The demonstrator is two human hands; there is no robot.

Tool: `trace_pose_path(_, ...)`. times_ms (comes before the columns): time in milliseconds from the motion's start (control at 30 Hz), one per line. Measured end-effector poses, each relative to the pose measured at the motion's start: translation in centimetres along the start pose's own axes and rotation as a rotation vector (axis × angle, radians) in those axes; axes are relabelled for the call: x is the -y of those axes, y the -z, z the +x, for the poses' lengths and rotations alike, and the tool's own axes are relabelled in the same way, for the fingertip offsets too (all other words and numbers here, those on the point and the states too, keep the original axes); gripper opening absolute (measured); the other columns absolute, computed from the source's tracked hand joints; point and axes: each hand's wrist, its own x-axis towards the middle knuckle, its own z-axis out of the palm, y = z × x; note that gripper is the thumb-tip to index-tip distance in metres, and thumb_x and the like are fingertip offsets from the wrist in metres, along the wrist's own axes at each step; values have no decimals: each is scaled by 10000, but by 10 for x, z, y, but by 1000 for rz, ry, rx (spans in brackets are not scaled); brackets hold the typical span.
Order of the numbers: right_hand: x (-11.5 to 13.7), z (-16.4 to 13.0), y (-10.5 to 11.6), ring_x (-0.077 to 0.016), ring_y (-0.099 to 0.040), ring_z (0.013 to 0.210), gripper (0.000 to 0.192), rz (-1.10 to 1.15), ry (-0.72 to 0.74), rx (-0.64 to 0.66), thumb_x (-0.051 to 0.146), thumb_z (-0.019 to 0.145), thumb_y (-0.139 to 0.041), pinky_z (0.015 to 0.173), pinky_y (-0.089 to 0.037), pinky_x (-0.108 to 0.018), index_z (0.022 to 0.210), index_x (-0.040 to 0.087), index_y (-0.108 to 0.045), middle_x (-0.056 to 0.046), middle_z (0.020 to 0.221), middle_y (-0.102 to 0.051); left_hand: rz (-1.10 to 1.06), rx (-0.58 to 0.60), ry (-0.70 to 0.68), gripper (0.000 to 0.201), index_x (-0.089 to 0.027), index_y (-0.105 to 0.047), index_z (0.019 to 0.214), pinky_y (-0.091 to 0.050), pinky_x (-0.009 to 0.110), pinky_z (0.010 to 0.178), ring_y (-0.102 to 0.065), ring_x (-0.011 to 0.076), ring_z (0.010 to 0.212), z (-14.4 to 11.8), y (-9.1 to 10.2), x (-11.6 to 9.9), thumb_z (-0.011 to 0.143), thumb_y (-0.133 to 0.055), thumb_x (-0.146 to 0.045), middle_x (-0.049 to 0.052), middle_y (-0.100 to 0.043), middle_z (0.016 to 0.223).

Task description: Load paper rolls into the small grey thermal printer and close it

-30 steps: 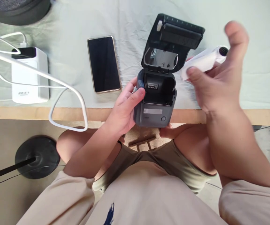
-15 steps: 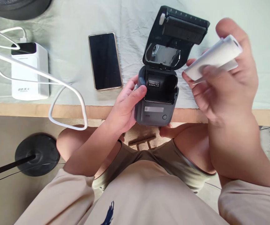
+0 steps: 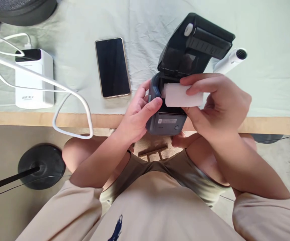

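Two bare hands are busy at the table's front edge, and I watch them from far away. The left hand (image 3: 139,115) grips a little grey machine (image 3: 166,126) by its left side. Its thumb is bent over the rim, and I can see some fingers on the side, but I cannot tell how the ones underneath sit. The machine's black lid (image 3: 178,50) stands up, wide open, leaning back away from the person.

The right hand (image 3: 219,103) pinches a small white roll (image 3: 181,96), with fingers on top and the thumb below. The roll lies sideways over the machine's open hollow, with its left end close to the left thumb. I cannot tell if it touches the inside.

Just past the right hand, a white tube (image 3: 231,60) with a dark end rests on the pale green cloth (image 3: 273,67). To the left of the machine lies a phone (image 3: 112,68) with a dark screen. Farther left I see a white block (image 3: 35,87) with a black top, and a white cord (image 3: 85,107) loops across it.
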Motion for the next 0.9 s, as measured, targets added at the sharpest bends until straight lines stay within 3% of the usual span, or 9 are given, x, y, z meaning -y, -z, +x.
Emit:
trace_pose_path(67, 2, 0, -1, -299, -855, 1088, 51, 128, -26, -53, 376, 1098, -701, 929, -711, -538, 1059, 397, -678, 3, 1222, -883, 12, 55, -7, 252, -265, -787, 1240, -654, 383, 1184, -742, 339, 1508, 1, 5, 0, 1007, -809, -172, 45, -838, 1253)
trace_pose_path(133, 0, 2, -5, -283, -834, 1123, 142, 237, -12, -118, 298, 1080, -738, 957, -698, -525, 1049, 417, -668, 15, 1198, -853, 26, 101, -18, 228, -248, -778, 1259, -681, 390, 1136, -774, 337, 1459, 3, 10, 0, 1034, -773, -206, 53, -843, 1227)
trace_pose_path(267, -12, 8, -21, -237, -789, 1049, 92, 266, 229, -270, 270, 1062, -736, 883, -726, -437, 1047, 330, -668, -34, 1083, -722, 73, 163, -52, 270, -242, -724, 1311, -715, 415, 1092, -821, 318, 1377, 7, 17, 1, 1043, -752, -256, 36, -851, 1206)
trace_pose_path(333, -17, 11, -27, -206, -772, 1011, 72, 242, 315, -287, 254, 1070, -717, 888, -742, -395, 1067, 303, -665, -34, 1057, -684, 88, 186, -71, 292, -244, -690, 1326, -722, 434, 1096, -837, 307, 1341, 9, 19, 2, 1042, -753, -270, 25, -858, 1187)
trace_pose_path(500, -14, 11, -30, -175, -767, 981, 109, 312, 295, -295, 211, 1027, -742, 924, -765, -367, 1043, 292, -672, -24, 1031, -664, 133, 213, -83, 374, -273, -674, 1328, -735, 416, 1052, -836, 324, 1341, 12, 23, 4, 995, -812, -370, 20, -866, 1186)
trace_pose_path(700, -18, 6, -25, -240, -810, 1020, 152, 237, 252, -179, 306, 1055, -771, 972, -761, -487, 982, 301, -638, -21, 1032, -718, 139, 197, -97, 543, -266, -697, 1348, -707, 440, 1093, -748, 397, 1482, 12, 27, 7, 920, -929, -506, 74, -829, 1296)
trace_pose_path(900, -21, 1, -13, -301, -892, 1133, 236, 72, 220, -18, 204, 1022, -792, 957, -693, -448, 925, 298, -598, 27, 910, -815, 185, 219, -155, 554, -292, -717, 1365, -705, 344, 948, -818, 333, 1335, 10, 27, 10, 925, -958, -524, 37, -828, 1256)
